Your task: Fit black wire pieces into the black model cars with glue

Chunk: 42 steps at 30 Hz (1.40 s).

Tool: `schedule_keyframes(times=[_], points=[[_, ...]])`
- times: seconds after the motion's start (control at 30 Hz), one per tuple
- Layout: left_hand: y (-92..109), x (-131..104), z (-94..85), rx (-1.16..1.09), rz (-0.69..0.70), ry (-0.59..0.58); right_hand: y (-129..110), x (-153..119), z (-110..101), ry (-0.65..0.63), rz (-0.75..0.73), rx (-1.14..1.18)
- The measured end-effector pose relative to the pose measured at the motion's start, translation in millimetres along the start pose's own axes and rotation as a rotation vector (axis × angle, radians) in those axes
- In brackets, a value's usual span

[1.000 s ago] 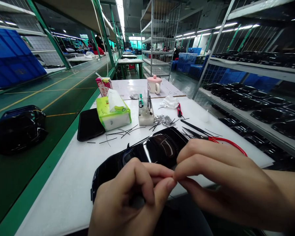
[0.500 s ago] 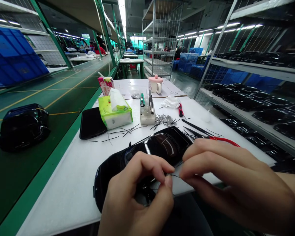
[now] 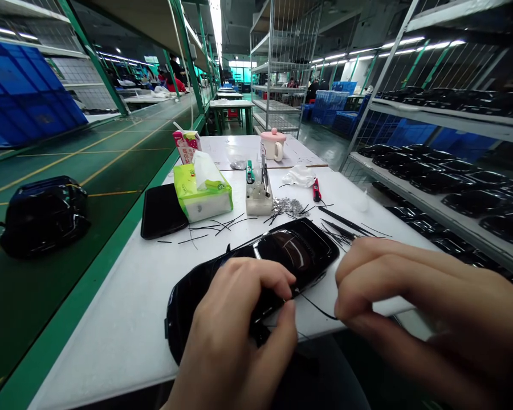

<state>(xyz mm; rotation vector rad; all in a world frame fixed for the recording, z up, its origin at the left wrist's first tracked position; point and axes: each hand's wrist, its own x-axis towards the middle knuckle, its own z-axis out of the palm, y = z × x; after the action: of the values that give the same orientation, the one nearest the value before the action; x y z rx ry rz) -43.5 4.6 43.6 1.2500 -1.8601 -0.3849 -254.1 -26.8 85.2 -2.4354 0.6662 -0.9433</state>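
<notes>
A glossy black toy car body [image 3: 288, 250] lies tilted on the white table, its near side partly hidden by my left hand [image 3: 239, 324]. My left thumb and index finger curl together over the car's near edge. A tiny yellowish bit shows between their tips, too small to name. My right hand [image 3: 406, 302] is closed in a pinch on one end of a thin black strip [image 3: 318, 308]. The strip runs slightly curved from those fingertips to the car's edge beside my left index finger. Black tweezers [image 3: 340, 219] and pliers [image 3: 340, 230] lie beyond my right hand.
Behind the car are loose black strips [image 3: 222, 223], a tissue pack [image 3: 207, 196], a black phone-like slab [image 3: 162, 210], a tool holder [image 3: 259, 202], a red cutter [image 3: 316, 191] and a lidded mug [image 3: 272, 147]. Another black body [image 3: 45, 213] sits on the green conveyor [image 3: 123, 162]. Shelves [image 3: 427, 171] stand right.
My right hand has moved right, away from my left, and more of the black strip shows between them. My left thumb and index tips have parted slightly. The view has shifted a little.
</notes>
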Motion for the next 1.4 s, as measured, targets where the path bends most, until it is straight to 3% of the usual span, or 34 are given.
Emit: schedule_keyframes(times=[0.17,0.33,0.53,0.73,0.87,1.1,1.23,1.4], points=[[5.7,3.1,0.8,-0.113,0.061,-0.030,-1.5,1.0,-1.7,-0.018,0.010,0.029],[-2.4,10.2,5.2,-0.005,0.058,-0.039,-3.5,2.7,-0.9,-0.020,0.004,0.026],[-5.3,18.8,7.3,0.137,0.042,-0.145,-0.8,5.4,1.2,-0.019,-0.015,0.011],[-6.5,17.7,8.4,0.167,0.076,-0.075,-0.9,4.6,0.2,-0.021,-0.048,0.029],[-7.0,17.3,7.2,0.060,0.079,-0.139,-0.3,4.9,1.1,-0.016,-0.024,0.038],[-8.6,18.8,4.2,0.105,0.098,-0.145,-0.8,10.2,2.4,0.017,-0.077,0.036],[-14.2,7.6,-0.2,0.081,0.029,-0.057,12.8,2.0,12.6,0.035,-0.144,-0.177],[-18.3,-5.2,-1.3,0.111,-0.043,-0.017,39.5,-14.2,50.9,0.171,-0.193,-0.509]])
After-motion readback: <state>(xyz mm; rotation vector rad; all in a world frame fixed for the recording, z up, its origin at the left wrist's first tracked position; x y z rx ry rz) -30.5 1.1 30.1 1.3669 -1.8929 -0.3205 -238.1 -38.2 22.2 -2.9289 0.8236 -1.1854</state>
